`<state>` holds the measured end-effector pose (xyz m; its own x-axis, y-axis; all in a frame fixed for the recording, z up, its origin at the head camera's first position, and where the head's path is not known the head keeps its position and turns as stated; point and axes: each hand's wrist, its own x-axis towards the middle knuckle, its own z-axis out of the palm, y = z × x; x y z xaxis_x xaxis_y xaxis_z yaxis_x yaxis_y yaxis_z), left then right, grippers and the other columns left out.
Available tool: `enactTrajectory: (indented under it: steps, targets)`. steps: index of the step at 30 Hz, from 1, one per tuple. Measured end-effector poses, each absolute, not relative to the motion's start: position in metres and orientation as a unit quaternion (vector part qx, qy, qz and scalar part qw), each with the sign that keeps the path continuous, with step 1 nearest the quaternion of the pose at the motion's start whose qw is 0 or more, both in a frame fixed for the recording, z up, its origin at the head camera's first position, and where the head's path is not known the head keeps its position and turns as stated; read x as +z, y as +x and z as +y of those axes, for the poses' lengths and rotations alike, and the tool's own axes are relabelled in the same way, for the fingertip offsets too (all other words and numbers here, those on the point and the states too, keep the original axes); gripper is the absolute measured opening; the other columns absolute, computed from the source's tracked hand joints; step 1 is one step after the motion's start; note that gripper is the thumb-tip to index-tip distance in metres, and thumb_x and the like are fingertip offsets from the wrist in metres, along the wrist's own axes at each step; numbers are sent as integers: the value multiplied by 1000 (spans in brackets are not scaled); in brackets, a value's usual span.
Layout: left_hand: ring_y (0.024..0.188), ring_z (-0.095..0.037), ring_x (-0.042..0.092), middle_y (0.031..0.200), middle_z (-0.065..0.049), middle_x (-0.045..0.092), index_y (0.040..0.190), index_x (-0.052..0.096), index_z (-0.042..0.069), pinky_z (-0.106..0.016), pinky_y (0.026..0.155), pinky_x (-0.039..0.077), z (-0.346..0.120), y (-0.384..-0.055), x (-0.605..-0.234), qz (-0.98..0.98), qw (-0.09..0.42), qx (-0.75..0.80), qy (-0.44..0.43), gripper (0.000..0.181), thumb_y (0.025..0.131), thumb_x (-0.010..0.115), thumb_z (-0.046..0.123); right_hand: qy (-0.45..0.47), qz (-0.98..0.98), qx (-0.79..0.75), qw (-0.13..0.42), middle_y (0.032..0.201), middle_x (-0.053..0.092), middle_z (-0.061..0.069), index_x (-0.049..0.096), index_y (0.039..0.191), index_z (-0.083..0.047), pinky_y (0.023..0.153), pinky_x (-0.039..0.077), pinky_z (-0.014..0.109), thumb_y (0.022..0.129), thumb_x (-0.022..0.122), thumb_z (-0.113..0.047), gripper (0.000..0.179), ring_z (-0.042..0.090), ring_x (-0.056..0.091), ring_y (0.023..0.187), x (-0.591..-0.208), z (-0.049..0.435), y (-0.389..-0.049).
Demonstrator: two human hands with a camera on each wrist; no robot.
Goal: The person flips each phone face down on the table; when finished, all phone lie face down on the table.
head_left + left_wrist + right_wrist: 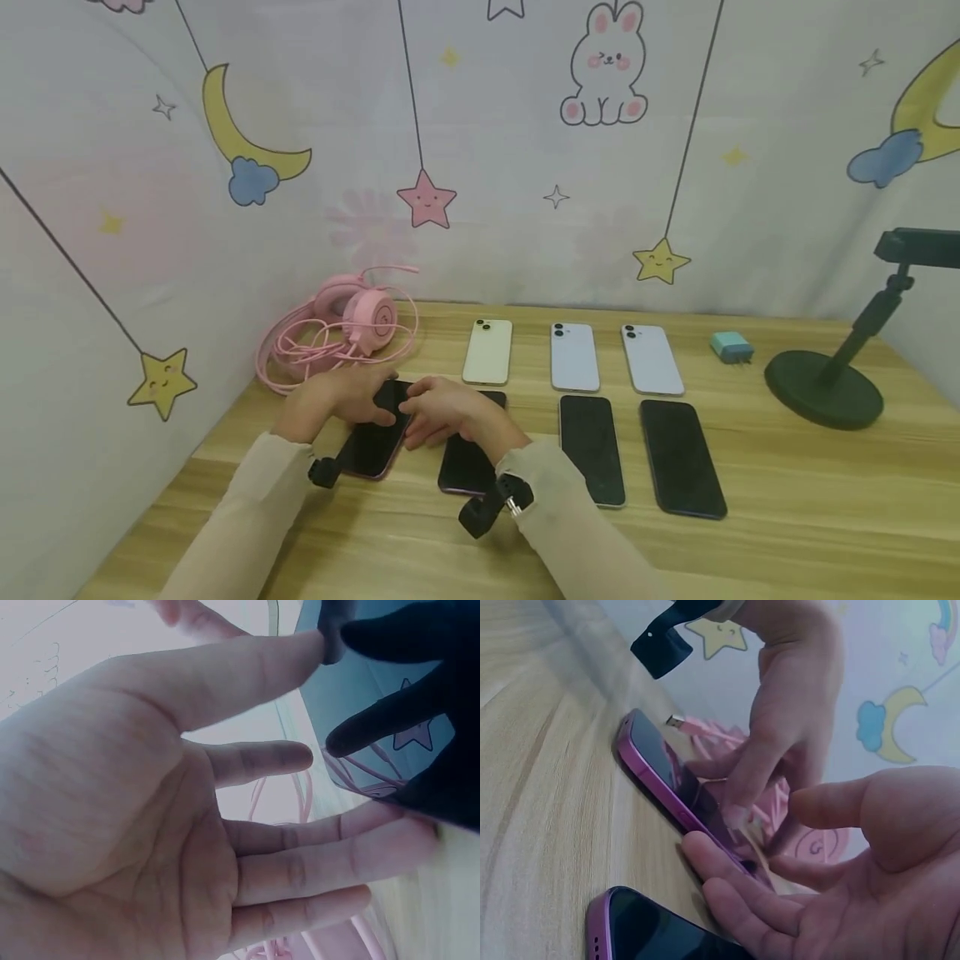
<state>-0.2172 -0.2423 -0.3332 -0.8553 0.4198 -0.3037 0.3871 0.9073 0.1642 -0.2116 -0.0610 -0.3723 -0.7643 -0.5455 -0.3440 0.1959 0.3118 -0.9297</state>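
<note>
The leftmost phone [371, 450] lies screen up, dark with a pink-purple edge. Over its upper left part is my left hand [358, 396], fingers extended; in the left wrist view the thumb [300, 664] meets the glossy screen [311, 682], which mirrors the hand. My right hand [453, 408] has loosely bent fingers along that phone's right edge; in the right wrist view its fingertips [703, 847] are at the purple side [656, 780], and contact is hard to tell. Beneath the right wrist is a second dark phone [467, 467], partly covered.
Two more dark phones [592, 450] lie to the right. Behind stand in a row a yellowish phone [487, 354] and two pale ones [575, 358], backs up. Pink headphones [372, 321] with coiled cable sit back left. A teal charger [731, 346] and black stand [825, 387] are right.
</note>
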Motion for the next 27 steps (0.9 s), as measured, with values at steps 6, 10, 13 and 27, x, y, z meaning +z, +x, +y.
enactTrajectory:
  steps: [6,10,13,27]
  targets:
    - [121,-39,55,132,-24,57,140,46,-5,-55,101,42,-242,-217,-334,963,166,54,208,69,91,72,36,-114,741,-579,321,84,70,13,36,144,-2,57,48,28,102,55,-15,48,28,74,79,-373,-63,-211]
    - [117,-36,57,130,-23,59,139,46,-6,-55,100,42,-243,-218,-333,962,165,63,206,68,92,70,36,-114,734,-591,316,82,69,12,30,148,-4,56,47,27,102,55,-14,53,21,71,69,-372,-63,-213]
    - [115,-35,58,128,-23,60,139,46,-7,-55,100,42,-244,-219,-332,960,170,74,210,68,93,69,36,-113,732,-595,311,83,70,13,25,151,-7,56,47,26,102,54,-12,57,21,71,69,-370,-62,-214]
    - [122,-40,56,138,-26,55,147,41,-2,-57,102,41,-244,-216,-328,955,179,99,216,66,99,62,38,-118,743,-596,280,87,70,14,22,154,-7,70,52,34,101,55,-8,62,32,73,84,-364,-61,-214]
